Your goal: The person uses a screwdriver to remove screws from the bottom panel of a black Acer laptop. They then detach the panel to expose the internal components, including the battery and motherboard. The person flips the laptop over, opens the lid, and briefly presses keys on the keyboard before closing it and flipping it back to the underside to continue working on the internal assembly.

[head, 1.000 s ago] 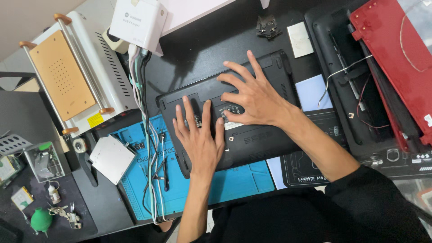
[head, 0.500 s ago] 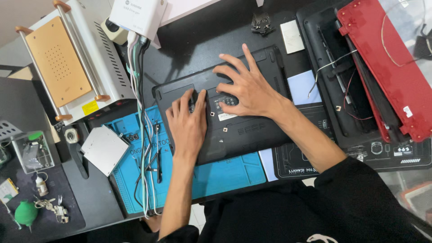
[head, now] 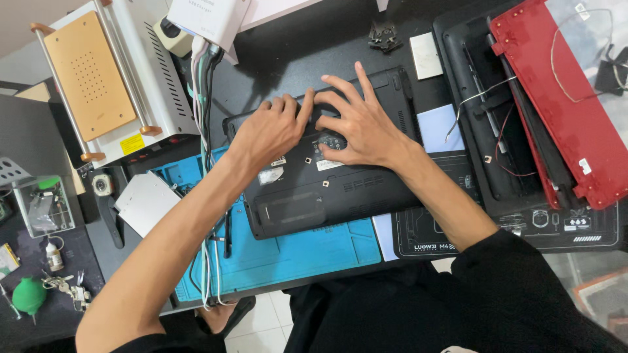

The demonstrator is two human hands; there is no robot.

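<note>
Upturned black laptop base (head: 327, 189) lying near the middle of the bench (head: 275, 59), front half over the blue silicone repair mat (head: 301, 258) toward the near edge, long axis running left to right with a slight tilt, far right corner highest in view. Both hands pressed on its far half, directly on top rather than beside it. Left hand (head: 269, 131) at the far left portion of the casing, fingers curled under and bunched narrow, knuckles up, thumb stretched toward the right hand; nothing visibly gripped, though fingertips hidden, so a hold on the casing edge cannot be ruled out. Right hand (head: 360, 124) just beside it, touching or nearly touching at the thumb, fingers spread wide and arched, tips planted on the underside panel near the white labels. Neither hand clearly nearer: both equally on the laptop, left forearm crossing the mat from the near left, right forearm coming in from the near right corner.

Along the left edge, a white screen separator machine (head: 111, 85) with an orange plate; a bundle of cables (head: 206, 98) trailing down from a white box. By the right edge, a red laptop lid (head: 562, 98) leaning over a black tray, wires loose across it. Small pile of black screws (head: 384, 36) at the far edge.
</note>
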